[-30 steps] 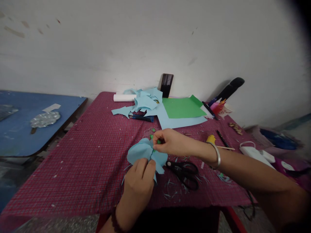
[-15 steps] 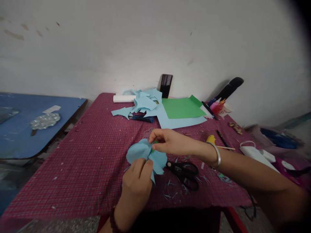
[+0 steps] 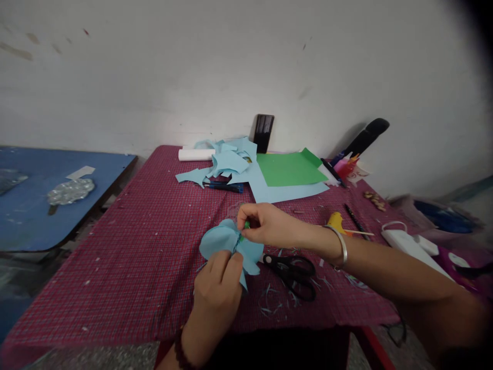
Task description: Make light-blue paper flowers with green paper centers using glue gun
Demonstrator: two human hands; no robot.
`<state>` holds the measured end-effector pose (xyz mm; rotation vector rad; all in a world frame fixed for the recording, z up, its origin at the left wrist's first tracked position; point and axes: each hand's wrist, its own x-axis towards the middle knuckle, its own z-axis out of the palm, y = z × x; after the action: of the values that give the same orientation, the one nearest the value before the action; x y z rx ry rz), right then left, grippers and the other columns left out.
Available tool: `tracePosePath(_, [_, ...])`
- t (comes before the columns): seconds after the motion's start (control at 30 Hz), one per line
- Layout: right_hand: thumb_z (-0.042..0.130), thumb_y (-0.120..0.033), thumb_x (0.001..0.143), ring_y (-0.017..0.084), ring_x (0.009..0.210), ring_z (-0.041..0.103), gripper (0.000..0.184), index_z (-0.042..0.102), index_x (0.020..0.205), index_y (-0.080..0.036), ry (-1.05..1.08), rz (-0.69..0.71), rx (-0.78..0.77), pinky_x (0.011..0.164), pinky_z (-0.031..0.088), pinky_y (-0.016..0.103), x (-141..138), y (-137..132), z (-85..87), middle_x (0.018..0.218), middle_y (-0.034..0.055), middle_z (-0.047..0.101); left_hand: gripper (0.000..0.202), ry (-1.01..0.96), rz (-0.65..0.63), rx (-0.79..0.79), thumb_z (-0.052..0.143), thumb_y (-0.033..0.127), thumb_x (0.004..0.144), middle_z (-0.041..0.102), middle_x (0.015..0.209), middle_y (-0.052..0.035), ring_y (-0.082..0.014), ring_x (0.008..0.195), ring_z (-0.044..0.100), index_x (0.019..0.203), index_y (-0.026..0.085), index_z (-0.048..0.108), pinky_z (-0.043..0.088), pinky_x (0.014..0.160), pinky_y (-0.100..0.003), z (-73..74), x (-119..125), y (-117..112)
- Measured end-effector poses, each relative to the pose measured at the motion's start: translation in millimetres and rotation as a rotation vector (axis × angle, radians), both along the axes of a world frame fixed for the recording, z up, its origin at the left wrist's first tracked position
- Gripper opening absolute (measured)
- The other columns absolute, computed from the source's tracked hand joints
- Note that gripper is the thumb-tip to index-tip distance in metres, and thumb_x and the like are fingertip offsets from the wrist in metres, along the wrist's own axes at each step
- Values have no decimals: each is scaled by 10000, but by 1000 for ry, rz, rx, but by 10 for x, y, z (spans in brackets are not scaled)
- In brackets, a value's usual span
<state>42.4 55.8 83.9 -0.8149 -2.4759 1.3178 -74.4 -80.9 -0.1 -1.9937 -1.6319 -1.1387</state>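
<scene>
A light blue paper flower with rounded petals is held just over the table. My left hand is closed on its near edge, fingertips close to the dark centre line. Over the flower's middle, my right hand pinches a small green piece between thumb and fingers. Its exact kind is mostly hidden by the fingers. Black-handled scissors lie just right of the flower, their blades partly covered by it.
Thin paper scraps lie around the scissors. Further back are blue paper offcuts, a green sheet, a white roll and a phone against the wall. A yellow glue gun lies beyond my right forearm.
Both hands stay almost in place on the flower. A little more of the green piece shows between my right fingers. The view has shifted slightly.
</scene>
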Motion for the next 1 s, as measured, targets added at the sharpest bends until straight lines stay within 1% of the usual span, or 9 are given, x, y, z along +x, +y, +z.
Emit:
tracePosePath(0.2, [546, -7, 686, 95, 624, 484, 173, 572, 743, -168, 20, -20, 26, 601, 383, 228, -14, 0, -31, 703, -39, 566, 175, -18, -15, -9, 467, 44, 883, 619, 780, -58, -189, 703, 582, 945, 160, 581, 471, 608, -293, -12, 5, -9])
tracePosePath(0.4, [535, -9, 690, 103, 628, 493, 172, 562, 741, -172, 62, -5, -15, 593, 390, 237, -2, 4, -45, 710, -31, 564, 187, -32, -24, -1, 451, 32, 877, 625, 790, -69, -192, 714, 591, 931, 149, 586, 477, 611, -295, -21, 0, 4])
tracePosePath(0.5, [534, -16, 694, 105, 636, 508, 165, 562, 738, -172, 87, 1, -6, 587, 389, 238, -15, -8, -46, 718, -26, 573, 188, -32, -17, 10, 462, 25, 870, 629, 786, -66, -188, 708, 592, 926, 151, 590, 473, 605, -288, -20, -1, 14])
tracePosePath(0.6, [542, -26, 702, 92, 598, 476, 152, 565, 734, -173, 73, -17, -5, 563, 369, 230, -35, -7, -50, 676, -41, 551, 188, -27, -24, -12, 466, 26, 869, 626, 772, -61, -189, 705, 589, 933, 150, 592, 472, 614, -290, -12, -1, 14])
tracePosePath(0.67, [557, -31, 698, 86, 576, 450, 145, 561, 725, -174, 53, -35, -35, 545, 355, 224, -47, 6, -55, 645, -52, 525, 201, -20, -35, -24, 451, 21, 867, 623, 765, -60, -188, 700, 585, 929, 151, 591, 469, 615, -291, -10, -6, 11])
tracePosePath(0.73, [570, -39, 698, 86, 579, 448, 137, 555, 725, -173, 50, -45, -97, 544, 358, 224, -57, 29, -57, 646, -51, 521, 203, -18, -36, -19, 454, 18, 862, 623, 765, -59, -185, 694, 582, 923, 156, 590, 468, 617, -286, -16, -19, 9])
tracePosePath(0.87, [566, -119, 771, 91, 594, 456, 65, 534, 763, -174, 114, -66, -245, 561, 374, 233, -57, 109, -28, 676, -42, 526, 204, -31, -18, 15, 500, 15, 848, 631, 803, -60, -176, 722, 592, 956, 159, 597, 482, 665, -275, -42, -86, 12])
tracePosePath(0.93, [556, -162, 804, 93, 588, 452, 35, 531, 785, -177, 156, -104, -251, 561, 373, 237, -34, 182, -16, 677, -41, 520, 208, -36, -7, 9, 513, 22, 849, 636, 835, -63, -172, 750, 604, 973, 164, 601, 492, 698, -268, -53, -142, 10])
tracePosePath(1.0, [549, -176, 817, 94, 586, 449, 14, 540, 807, -175, 172, -162, -204, 562, 372, 239, 8, 285, -36, 682, -38, 522, 192, -24, 23, 8, 530, 44, 856, 640, 854, -62, -166, 768, 616, 975, 173, 607, 497, 711, -258, -56, -212, 0])
